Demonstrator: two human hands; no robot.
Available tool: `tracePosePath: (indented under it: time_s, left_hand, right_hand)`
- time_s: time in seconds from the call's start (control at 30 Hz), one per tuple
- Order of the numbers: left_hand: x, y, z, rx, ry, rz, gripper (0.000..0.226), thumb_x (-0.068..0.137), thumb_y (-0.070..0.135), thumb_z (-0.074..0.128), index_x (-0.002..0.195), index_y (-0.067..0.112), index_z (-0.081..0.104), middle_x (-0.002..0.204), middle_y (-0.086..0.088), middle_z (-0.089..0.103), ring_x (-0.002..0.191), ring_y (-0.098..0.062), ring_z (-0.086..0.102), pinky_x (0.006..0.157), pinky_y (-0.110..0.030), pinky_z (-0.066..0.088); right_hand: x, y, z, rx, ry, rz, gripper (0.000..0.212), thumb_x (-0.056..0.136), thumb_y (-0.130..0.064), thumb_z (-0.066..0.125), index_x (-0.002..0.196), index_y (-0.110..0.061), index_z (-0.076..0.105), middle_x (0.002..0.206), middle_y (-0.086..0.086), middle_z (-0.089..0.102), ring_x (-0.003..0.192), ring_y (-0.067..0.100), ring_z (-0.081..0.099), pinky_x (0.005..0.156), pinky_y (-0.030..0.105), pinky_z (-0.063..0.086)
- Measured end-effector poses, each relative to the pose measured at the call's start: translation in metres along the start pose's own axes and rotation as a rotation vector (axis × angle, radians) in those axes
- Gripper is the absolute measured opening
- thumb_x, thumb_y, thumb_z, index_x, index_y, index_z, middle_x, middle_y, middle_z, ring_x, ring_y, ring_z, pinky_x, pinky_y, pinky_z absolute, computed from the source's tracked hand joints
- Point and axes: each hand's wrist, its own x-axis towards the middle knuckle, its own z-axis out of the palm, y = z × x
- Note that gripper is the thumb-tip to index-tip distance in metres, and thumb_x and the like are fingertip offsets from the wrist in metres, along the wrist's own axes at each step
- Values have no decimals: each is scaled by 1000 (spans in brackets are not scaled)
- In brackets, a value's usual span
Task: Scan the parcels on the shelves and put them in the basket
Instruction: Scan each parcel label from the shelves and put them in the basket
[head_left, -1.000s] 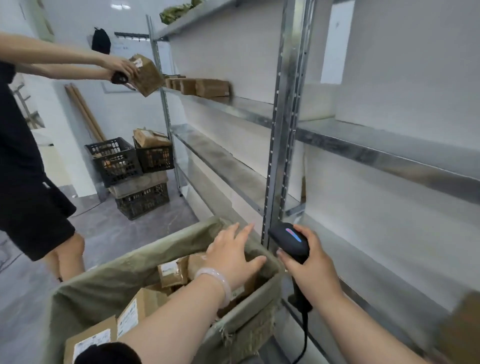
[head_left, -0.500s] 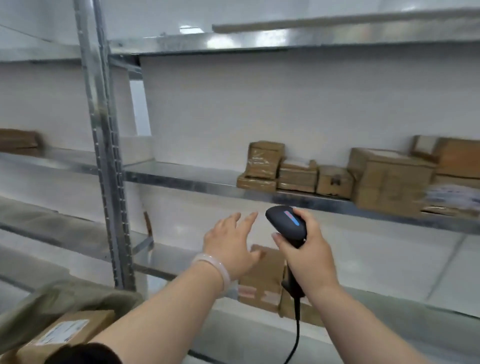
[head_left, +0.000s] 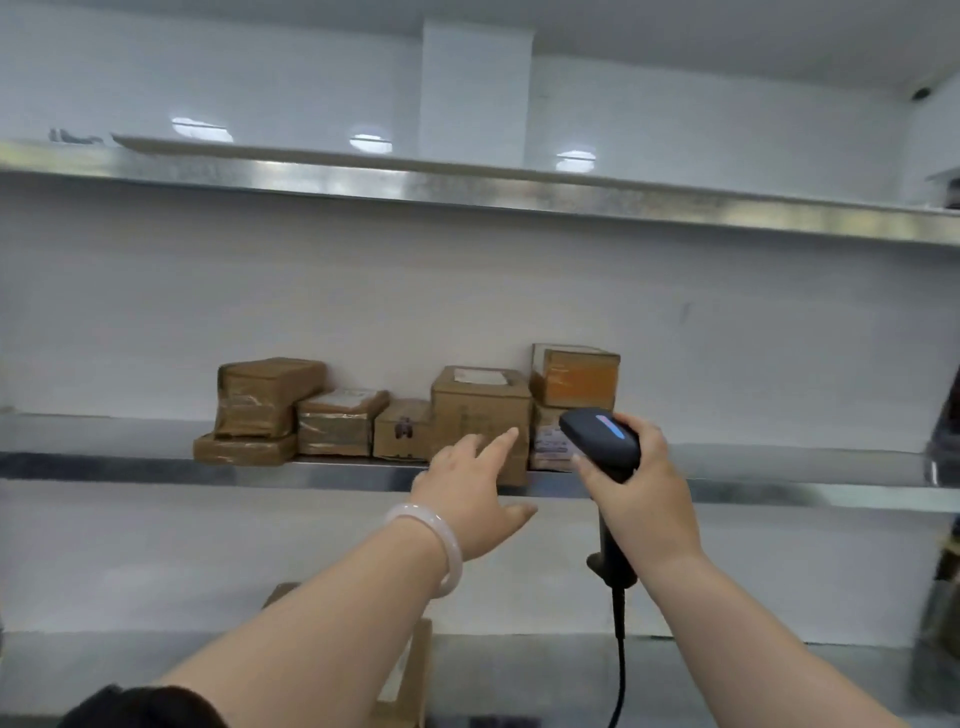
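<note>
Recorded on the middle shelf (head_left: 130, 460): a row of brown parcels (head_left: 337, 423), set against the wall behind it. From the left along that shelf: a taped bundle (head_left: 265, 397) on a flat packet (head_left: 244, 449), a low taped packet, a small carton (head_left: 402, 428), a taller carton (head_left: 478, 405) with a white label on top, then an orange-fronted box (head_left: 574, 376) stacked on another parcel.

Observed before the middle shelf's front edge: left hand (head_left: 467, 499), fingers straight and spread, holding nothing, index fingertip over the front face of the taller carton; contact not determinable. Pale bangle (head_left: 431, 540) on that wrist.

Observed at the same edge, further right: right hand (head_left: 641, 499), curled tight round the handle of a black scanner (head_left: 597, 436), head level with the parcels, blue strip lit on top, cable (head_left: 618, 665) hanging down below the shelf.

Above the middle shelf: an upper metal shelf (head_left: 467, 189). Below it: a lower shelf (head_left: 727, 670) carrying one more brown box (head_left: 415, 670), partly hidden by the left forearm (head_left: 322, 623).
</note>
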Motion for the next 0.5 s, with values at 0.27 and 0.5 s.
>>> tracePosePath:
  time_s: [0.27,0.5]
  left_hand:
    - [96,77,11,-200,137,-60,82,92,50,61,157,34,14,153,-4,33,140,-27,36,115,-47,37]
    - [139,98,24,-178,275,-169,65,92,43,59,150,34,29,137,-4,47,127,-27,49,105,-41,46]
  right_hand:
    - [103,53,-62,69,2,-33,50,82,-41,74,121,-43,43,104,-19,58,94,15,64,83,32,52]
    - [164,82,-46,261,-77,22,52,83,-34,75,125,-38,45,109,-10,58,98,18,61,88,37,53]
